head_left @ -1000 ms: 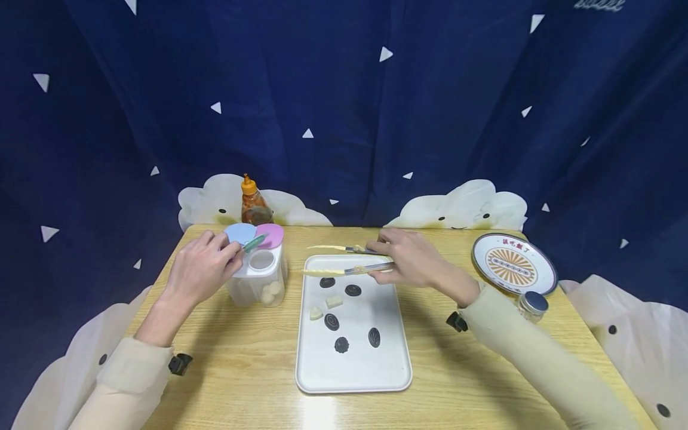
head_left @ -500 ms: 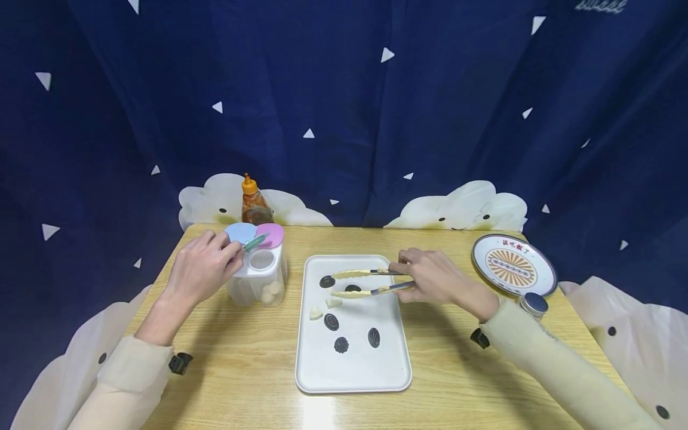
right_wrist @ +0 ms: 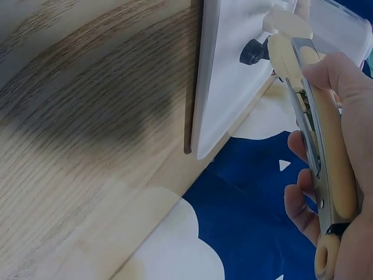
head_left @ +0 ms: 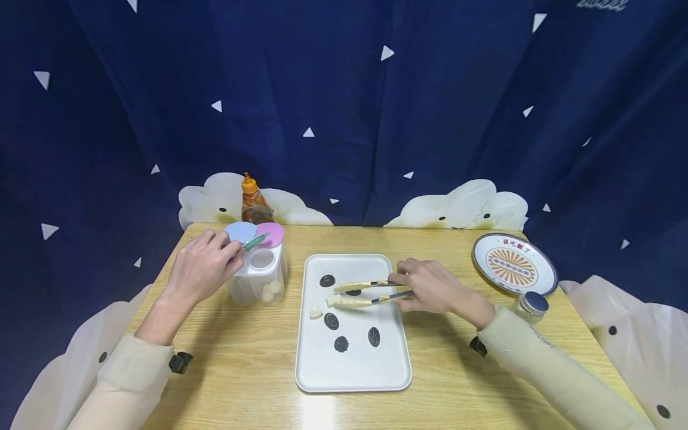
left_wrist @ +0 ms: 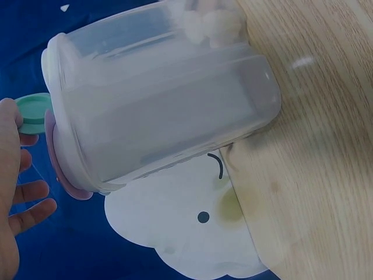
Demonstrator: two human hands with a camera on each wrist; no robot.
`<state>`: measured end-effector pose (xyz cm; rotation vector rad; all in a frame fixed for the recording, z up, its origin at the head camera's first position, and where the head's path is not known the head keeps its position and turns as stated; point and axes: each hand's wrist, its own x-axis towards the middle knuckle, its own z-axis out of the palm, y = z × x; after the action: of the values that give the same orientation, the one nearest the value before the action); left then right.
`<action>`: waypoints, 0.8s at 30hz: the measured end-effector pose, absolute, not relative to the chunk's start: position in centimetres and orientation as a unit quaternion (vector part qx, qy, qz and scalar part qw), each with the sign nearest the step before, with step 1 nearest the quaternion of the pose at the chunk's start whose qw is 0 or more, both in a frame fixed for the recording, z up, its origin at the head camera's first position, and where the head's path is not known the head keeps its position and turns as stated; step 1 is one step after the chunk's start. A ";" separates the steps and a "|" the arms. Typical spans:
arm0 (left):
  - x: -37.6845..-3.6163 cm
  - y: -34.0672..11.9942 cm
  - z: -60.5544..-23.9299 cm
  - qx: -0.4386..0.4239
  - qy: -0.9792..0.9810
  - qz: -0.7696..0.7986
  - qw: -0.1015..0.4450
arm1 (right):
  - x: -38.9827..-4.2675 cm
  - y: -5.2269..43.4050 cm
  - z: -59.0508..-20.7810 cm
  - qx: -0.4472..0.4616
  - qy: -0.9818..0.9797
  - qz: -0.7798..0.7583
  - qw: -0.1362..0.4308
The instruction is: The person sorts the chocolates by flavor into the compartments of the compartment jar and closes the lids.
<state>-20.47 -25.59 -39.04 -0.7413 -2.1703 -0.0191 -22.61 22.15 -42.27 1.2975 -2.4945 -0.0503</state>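
Observation:
My left hand point(head_left: 201, 266) pinches the raised green flip lid point(left_wrist: 34, 112) of a clear, white-topped storage container point(head_left: 252, 289). One round opening shows below that lid, and pale pieces lie inside the container. In my right hand point(head_left: 432, 288) I grip cream-tipped metal tongs point(head_left: 378, 300) over a white tray point(head_left: 371, 376). The tong arms stand apart. The nearer tip is at a white piece point(head_left: 331, 300), and whether the tips squeeze it I cannot tell. A dark moulded piece point(head_left: 353, 292) shows between the arms, partly hidden. Another white piece point(head_left: 315, 312) lies left of the tips.
Several other dark pieces, such as a swirled oval point(head_left: 331, 321), lie on the tray. Behind the container stands an orange-capped sauce bottle point(head_left: 252, 200). A patterned plate point(head_left: 545, 269) and a dark-lidded jar point(head_left: 532, 306) are at the right. A blue curtain point(head_left: 344, 119) hangs behind the table.
My right hand has brought the tongs toward me, from the tray's far edge down to the white piece. My left hand stays on the green lid.

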 end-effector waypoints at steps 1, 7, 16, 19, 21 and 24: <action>-20.5 -25.6 -39.0 -0.294 -0.863 -0.006 0.412 | -22.6 22.1 -42.3 0.456 -0.875 -0.018 0.161; -20.6 -25.6 -39.1 -0.293 -0.861 0.000 0.416 | -22.7 21.8 -42.5 0.458 -0.878 -0.018 0.139; -20.6 -25.5 -39.0 -0.295 -0.862 -0.001 0.412 | -23.0 21.7 -42.6 0.450 -0.885 -0.022 0.122; -20.5 -25.5 -38.9 -0.294 -0.864 -0.002 0.408 | -22.9 21.7 -42.7 0.450 -0.885 -0.023 0.122; -20.5 -25.5 -38.9 -0.294 -0.865 -0.002 0.407 | -22.9 21.7 -42.7 0.449 -0.885 -0.023 0.122; -20.5 -25.5 -39.0 -0.293 -0.865 -0.001 0.406 | -22.9 21.7 -42.7 0.446 -0.885 -0.024 0.129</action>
<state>-20.53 -25.54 -38.96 -0.7387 -2.1830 -0.0033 -22.86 21.72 -42.74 1.2970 -2.5733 -0.0704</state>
